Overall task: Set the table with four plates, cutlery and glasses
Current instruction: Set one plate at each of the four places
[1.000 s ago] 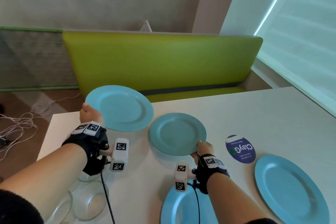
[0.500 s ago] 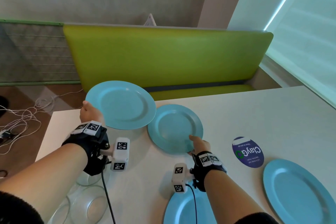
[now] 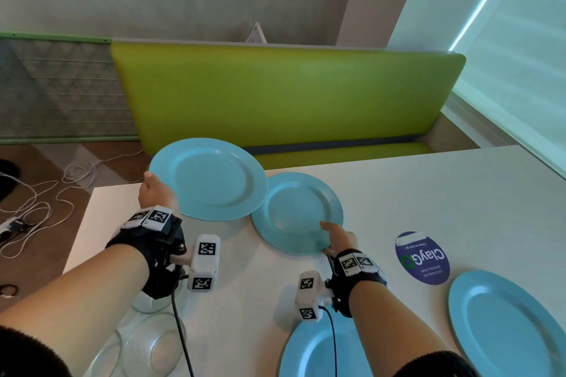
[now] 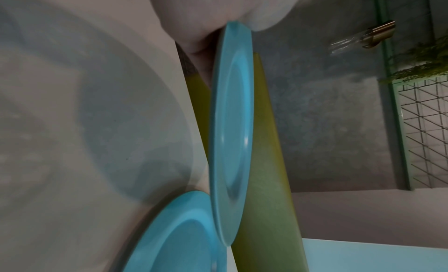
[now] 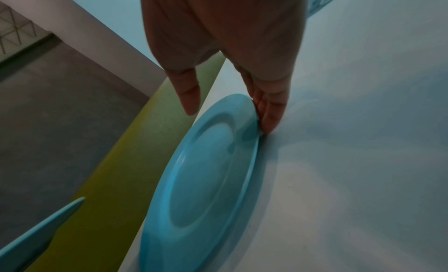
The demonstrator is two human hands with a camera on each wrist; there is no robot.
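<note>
My left hand [image 3: 156, 193] grips the left rim of a light blue plate [image 3: 211, 179] and holds it in the air over the table's far left corner; its rim [image 4: 230, 123] sits pinched between thumb and fingers. A second blue plate [image 3: 295, 211] lies flat on the white table [image 3: 428, 193], partly under the held one. My right hand [image 3: 337, 239] is at this plate's near rim [image 5: 206, 180], with straight fingers [image 5: 269, 107] against the edge and the thumb [image 5: 189, 92] lifted clear above it. Two more blue plates lie near me, one at bottom centre [image 3: 309, 352] and one at the right [image 3: 505, 327].
Clear glasses [image 3: 153, 346] stand at the table's near left, under my left forearm. A round purple sticker [image 3: 422, 257] is on the table right of my right hand. A green bench [image 3: 275, 95] runs behind the far edge. Cables lie on the floor [image 3: 46, 202] to the left.
My right hand has slid its plate left and farther away, beside the held plate, and its thumb has lifted off the rim. My left hand still holds its plate aloft.
</note>
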